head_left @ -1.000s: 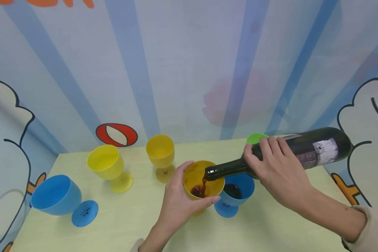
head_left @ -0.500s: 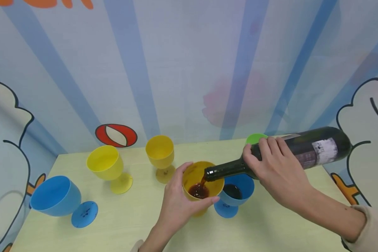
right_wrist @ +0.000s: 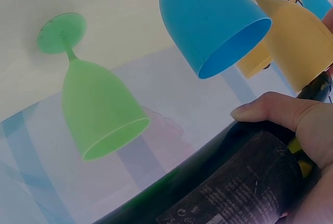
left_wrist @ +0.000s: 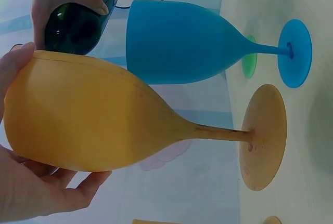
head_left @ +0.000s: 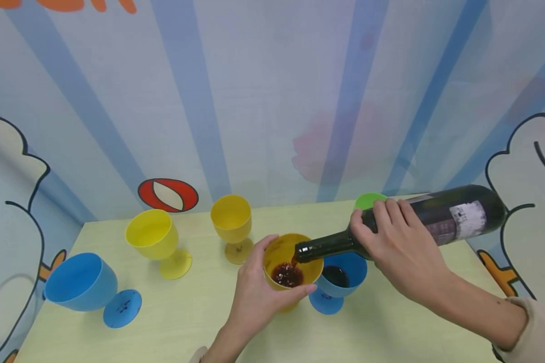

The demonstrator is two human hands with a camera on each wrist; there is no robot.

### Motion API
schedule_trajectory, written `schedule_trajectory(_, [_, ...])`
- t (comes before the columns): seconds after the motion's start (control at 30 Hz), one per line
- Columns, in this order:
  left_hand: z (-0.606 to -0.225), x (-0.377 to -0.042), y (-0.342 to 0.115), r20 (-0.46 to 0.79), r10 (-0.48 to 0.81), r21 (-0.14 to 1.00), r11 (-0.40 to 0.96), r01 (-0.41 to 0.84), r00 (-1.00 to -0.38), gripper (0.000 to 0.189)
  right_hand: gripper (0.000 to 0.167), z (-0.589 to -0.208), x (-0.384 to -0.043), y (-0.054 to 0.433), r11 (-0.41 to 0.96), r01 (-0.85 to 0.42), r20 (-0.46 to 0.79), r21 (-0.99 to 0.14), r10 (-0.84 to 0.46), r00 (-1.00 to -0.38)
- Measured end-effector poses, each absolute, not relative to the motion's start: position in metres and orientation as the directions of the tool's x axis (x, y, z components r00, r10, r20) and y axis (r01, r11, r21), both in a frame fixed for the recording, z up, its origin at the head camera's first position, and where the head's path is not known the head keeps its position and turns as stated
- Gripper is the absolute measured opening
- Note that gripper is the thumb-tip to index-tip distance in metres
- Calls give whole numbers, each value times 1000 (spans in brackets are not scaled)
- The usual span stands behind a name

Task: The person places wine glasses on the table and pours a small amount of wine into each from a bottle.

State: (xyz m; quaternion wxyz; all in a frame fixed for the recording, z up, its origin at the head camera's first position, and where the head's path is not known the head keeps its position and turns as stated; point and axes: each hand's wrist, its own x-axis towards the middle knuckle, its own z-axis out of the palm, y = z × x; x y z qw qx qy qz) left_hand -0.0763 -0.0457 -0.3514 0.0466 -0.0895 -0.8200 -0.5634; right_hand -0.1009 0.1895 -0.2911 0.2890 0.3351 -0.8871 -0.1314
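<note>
My left hand grips the bowl of an orange-yellow goblet, thumb and fingers on either side near the rim. Dark red liquid covers the bottom of that bowl. In the head view my right hand holds a dark wine bottle around its shoulder, tilted with the neck down to the left. The bottle's mouth lies over the goblet's rim, and a thin dark stream runs from it. Just right of this goblet stands a blue goblet with dark liquid inside.
On the pale table stand another blue goblet at the left, a bright yellow goblet, and a second orange-yellow goblet towards the back. A green goblet is partly hidden behind the bottle in the head view. A printed backdrop rises behind.
The pool of dark liquid in the held goblet has grown wider, and the stream looks shorter. Both hands and the bottle have stayed almost in place.
</note>
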Motion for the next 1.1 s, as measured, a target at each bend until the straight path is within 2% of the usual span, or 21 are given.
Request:
schedule_trajectory(0.4, [-350,-77,-46,182,98,916,346,204,-978,83,57,-291,-102,190,740,-521,431,426,-672,-603])
schedule_trajectory(0.6, [-349,-77,-46,190,98,914,345,212,-977,83,64,-292,-102,190,746,-529,441,405,-666,-602])
schedule_trajectory(0.8, [-349,-77,-47,207,101,915,332,229,-973,84,76,-292,-101,190,760,-531,425,374,-649,-631])
schedule_trajectory(1.1, [-349,-76,-47,203,98,909,350,225,-974,84,75,-294,-97,191,775,-537,399,333,-631,-665])
